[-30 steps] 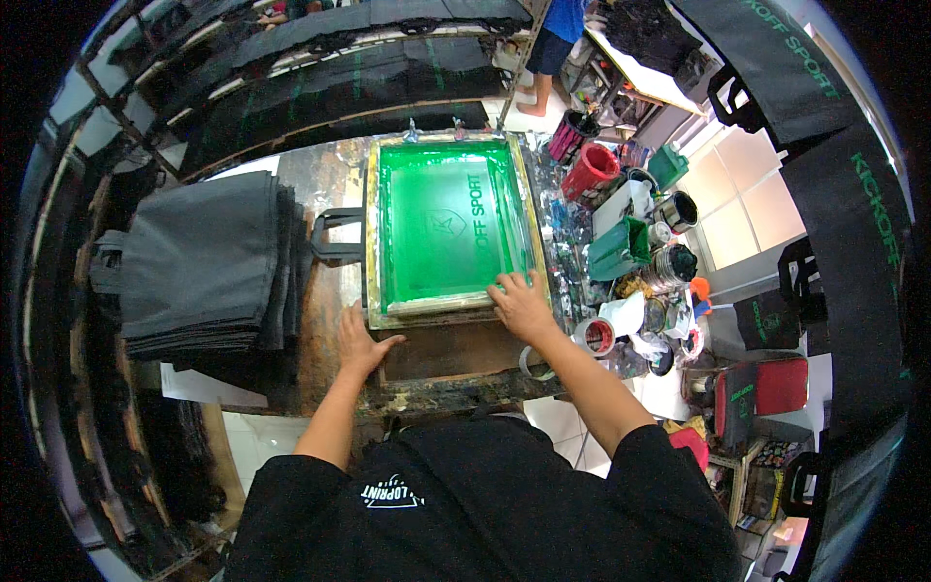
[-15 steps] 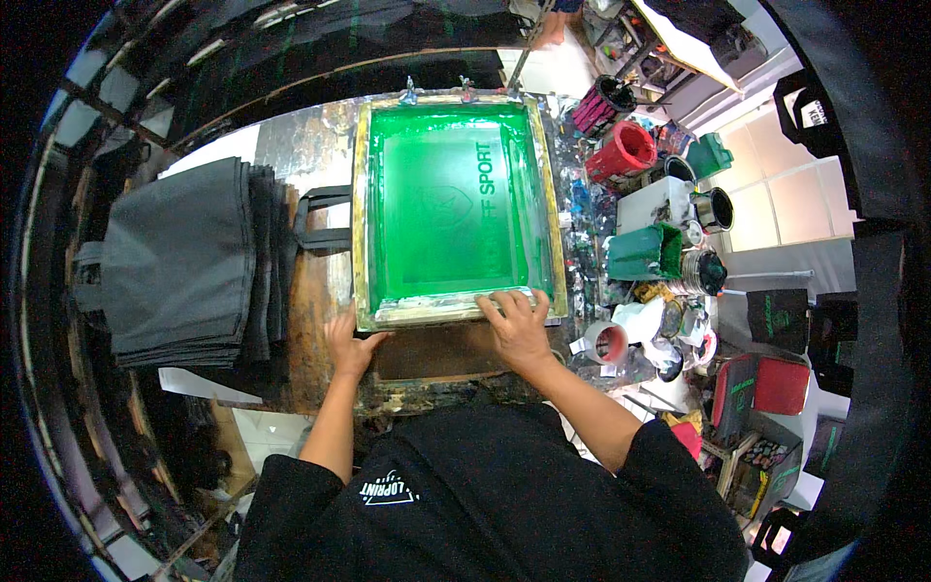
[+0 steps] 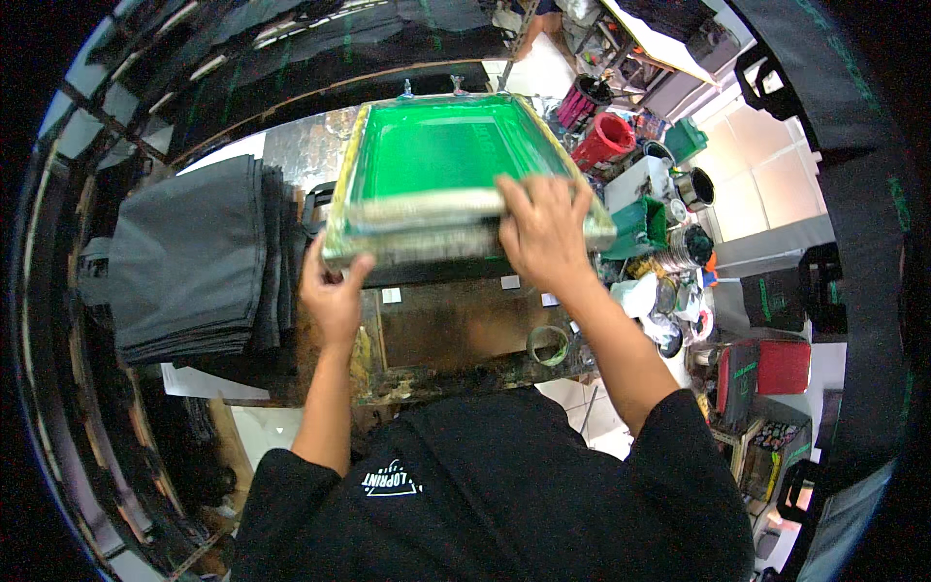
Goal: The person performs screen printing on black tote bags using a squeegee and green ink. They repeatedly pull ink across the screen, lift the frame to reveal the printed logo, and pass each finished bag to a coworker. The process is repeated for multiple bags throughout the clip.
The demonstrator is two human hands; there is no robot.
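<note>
While both curled hands (image 3: 332,299) (image 3: 549,239) grip the tilted frame (image 3: 412,242), bags (image 3: 184,262) and tubs (image 3: 605,142) flank it

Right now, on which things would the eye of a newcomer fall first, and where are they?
Probably first on the bright green screen in the middle, tilted with its near edge raised, the right hand on that edge and the left hand at its near left corner. Next might come the thick stack of dark bags to its left. A red bucket also stands out, to the right of the screen.
</note>
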